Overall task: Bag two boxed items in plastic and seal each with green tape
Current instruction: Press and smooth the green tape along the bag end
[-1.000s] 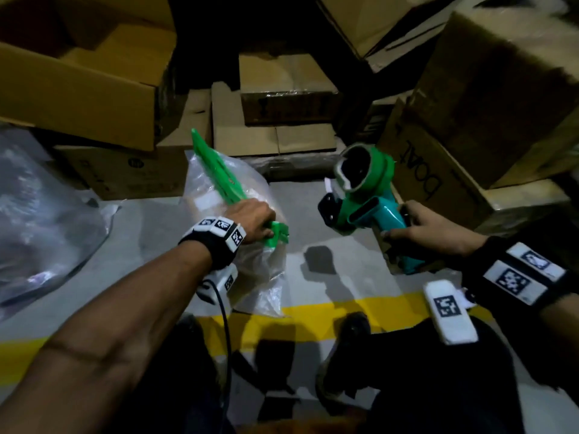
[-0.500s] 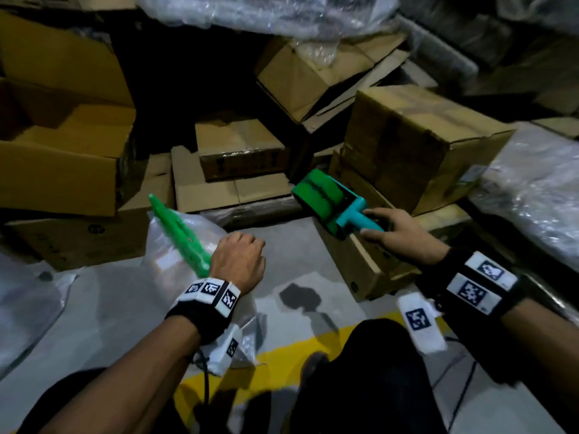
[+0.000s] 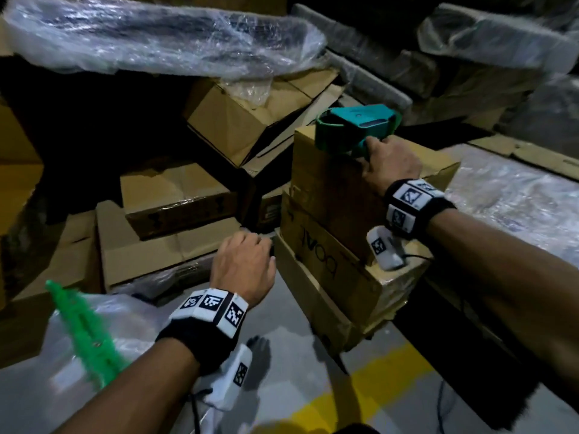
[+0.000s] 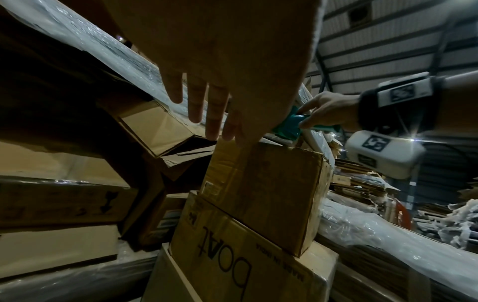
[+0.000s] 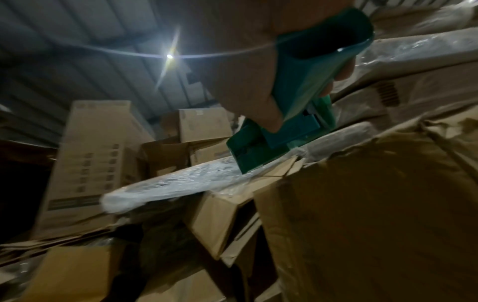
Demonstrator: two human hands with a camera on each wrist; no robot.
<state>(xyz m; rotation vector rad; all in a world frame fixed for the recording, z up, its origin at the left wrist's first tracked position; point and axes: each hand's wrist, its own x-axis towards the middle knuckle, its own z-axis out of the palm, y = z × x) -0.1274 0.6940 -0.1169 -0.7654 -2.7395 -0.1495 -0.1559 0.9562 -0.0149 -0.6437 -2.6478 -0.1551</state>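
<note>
My right hand (image 3: 387, 162) grips the handle of the teal tape dispenser (image 3: 354, 128), which sits at the top of a stacked cardboard box (image 3: 338, 189). The right wrist view shows my fingers (image 5: 248, 85) curled round that dispenser (image 5: 300, 106). My left hand (image 3: 242, 264) hovers above the floor with straight fingers (image 4: 207, 106) and holds nothing. The clear plastic bag (image 3: 103, 343) with the boxed item inside lies at the lower left, a strip of green tape (image 3: 84, 333) across it. The bag is free of both hands.
Cardboard boxes (image 3: 175, 198) pile up ahead and to the left, with a "boAt" box (image 3: 322, 255) under the stacked one. Long items in plastic wrap (image 3: 163, 39) lie across the top and right. A yellow line (image 3: 360, 386) crosses the grey floor.
My left hand let go of the taped bag and moved forward, fingers now straight. My right hand carried the tape dispenser up and away onto the stacked box. My view tilted upward.
</note>
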